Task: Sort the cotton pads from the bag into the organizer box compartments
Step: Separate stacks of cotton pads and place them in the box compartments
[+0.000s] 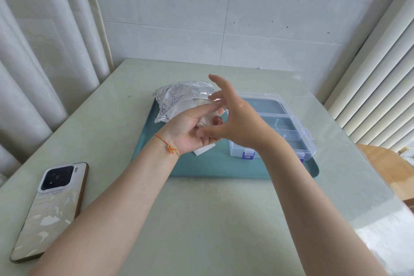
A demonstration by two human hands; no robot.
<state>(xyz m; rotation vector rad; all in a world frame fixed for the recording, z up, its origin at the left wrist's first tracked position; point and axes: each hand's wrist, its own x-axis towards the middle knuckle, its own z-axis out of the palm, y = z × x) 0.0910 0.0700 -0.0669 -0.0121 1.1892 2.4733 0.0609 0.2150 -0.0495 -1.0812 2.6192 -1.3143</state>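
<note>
The left hand [190,132] holds the mouth of the printed bag [179,98] above the tray's [201,168] far left corner, fingers curled on the plastic. The right hand [233,119] pinches inside the opening; whether it holds a cotton pad I cannot tell. The organizer box [289,123], at the tray's right edge, shows no pads, so sorting looks barely begun.

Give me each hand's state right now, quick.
Left hand: holds the bag.
Right hand: fingers spread, thumb and forefinger at the bag's mouth; grip cannot be told.

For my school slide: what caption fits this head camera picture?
Two hands, left hand and right hand, work at a printed plastic bag beside a clear organizer box.
</note>
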